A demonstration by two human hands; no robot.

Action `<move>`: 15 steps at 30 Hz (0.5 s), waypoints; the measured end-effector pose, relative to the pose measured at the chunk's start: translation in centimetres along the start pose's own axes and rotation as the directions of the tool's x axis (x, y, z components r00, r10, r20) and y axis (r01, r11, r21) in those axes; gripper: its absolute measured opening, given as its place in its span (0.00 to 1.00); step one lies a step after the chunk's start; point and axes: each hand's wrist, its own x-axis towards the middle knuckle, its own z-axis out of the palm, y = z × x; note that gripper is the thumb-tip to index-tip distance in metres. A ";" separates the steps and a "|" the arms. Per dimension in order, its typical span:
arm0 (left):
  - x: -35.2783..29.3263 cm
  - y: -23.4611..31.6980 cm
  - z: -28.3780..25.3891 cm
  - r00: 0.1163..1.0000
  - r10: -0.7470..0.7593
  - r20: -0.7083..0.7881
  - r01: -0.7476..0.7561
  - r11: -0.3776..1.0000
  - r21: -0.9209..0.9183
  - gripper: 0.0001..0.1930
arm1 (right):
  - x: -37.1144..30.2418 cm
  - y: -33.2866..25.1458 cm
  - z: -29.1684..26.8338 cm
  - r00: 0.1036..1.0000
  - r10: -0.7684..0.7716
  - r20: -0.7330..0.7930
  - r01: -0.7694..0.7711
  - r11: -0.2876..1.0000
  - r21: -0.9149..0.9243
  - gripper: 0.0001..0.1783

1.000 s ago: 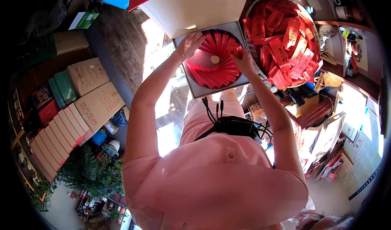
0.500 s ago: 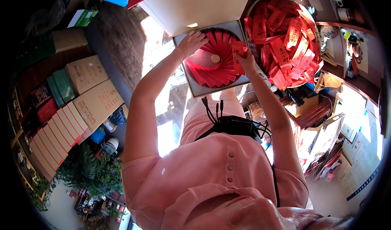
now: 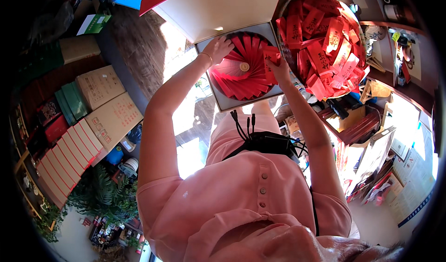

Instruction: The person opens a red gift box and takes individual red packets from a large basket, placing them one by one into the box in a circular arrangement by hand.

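Stacked cartons (image 3: 100, 106): tan and green boxes are sitting at the far left, well apart from the work.
Tabletop (image 3: 139, 53): dark wood is showing between the cartons and the open box, with sunlight falling across it.
Left hand (image 3: 217, 48): it is resting on the upper left rim of the fan; its grip is lying loose with the fingers spread on the red slips, clamped on nothing.
Open box (image 3: 223, 102): a pale square box is lying straight ahead of the person, its white lid (image 3: 218, 6) standing open behind it.
Fan of red envelopes (image 3: 237, 78): red slips are lying in a full circle inside the box, around a small gold disc (image 3: 244, 67).
Right hand (image 3: 280, 70): its grip is pinching together on one red envelope (image 3: 270, 57) at the fan's right edge.
Round basket (image 3: 360, 27): it is sitting just beside the box on the right, heaped with loose red envelopes.
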 end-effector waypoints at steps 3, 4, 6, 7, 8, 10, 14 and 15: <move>-0.5 0.1 0.2 0.999 -0.006 0.035 0.007 0.999 -0.037 0.21 | 0.1 0.3 0.1 1.000 -0.007 0.000 0.007 1.000 0.022 0.17; -0.8 0.2 0.1 0.999 -0.003 0.042 0.005 0.999 -0.045 0.22 | 0.0 0.3 0.1 1.000 -0.012 -0.002 0.012 1.000 0.029 0.17; -1.1 0.5 -0.1 0.999 0.002 0.041 -0.001 0.999 -0.044 0.21 | 0.0 0.2 0.0 1.000 -0.019 0.000 0.019 1.000 -0.008 0.17; -1.3 0.7 -0.1 0.999 0.003 0.035 -0.002 0.999 -0.035 0.20 | 0.0 0.1 0.0 1.000 -0.023 0.002 0.024 0.999 -0.027 0.17; -1.4 0.7 0.0 1.000 0.003 0.028 -0.003 1.000 -0.026 0.19 | 0.0 0.1 0.1 1.000 -0.021 0.003 0.021 1.000 -0.017 0.17; -1.5 1.0 1.1 0.999 -0.004 -0.049 0.004 1.000 -0.005 0.20 | 0.0 0.0 0.2 1.000 -0.018 0.007 0.018 1.000 0.002 0.17; -1.7 1.7 1.9 0.997 0.008 -0.072 -0.018 0.990 -0.142 0.26 | 0.0 -0.2 0.1 1.000 -0.013 -0.005 0.013 0.999 -0.044 0.16; -1.6 1.8 1.9 0.999 -0.005 -0.036 -0.001 0.985 -0.170 0.28 | 0.0 -0.3 0.1 1.000 -0.006 -0.001 0.006 0.998 -0.062 0.15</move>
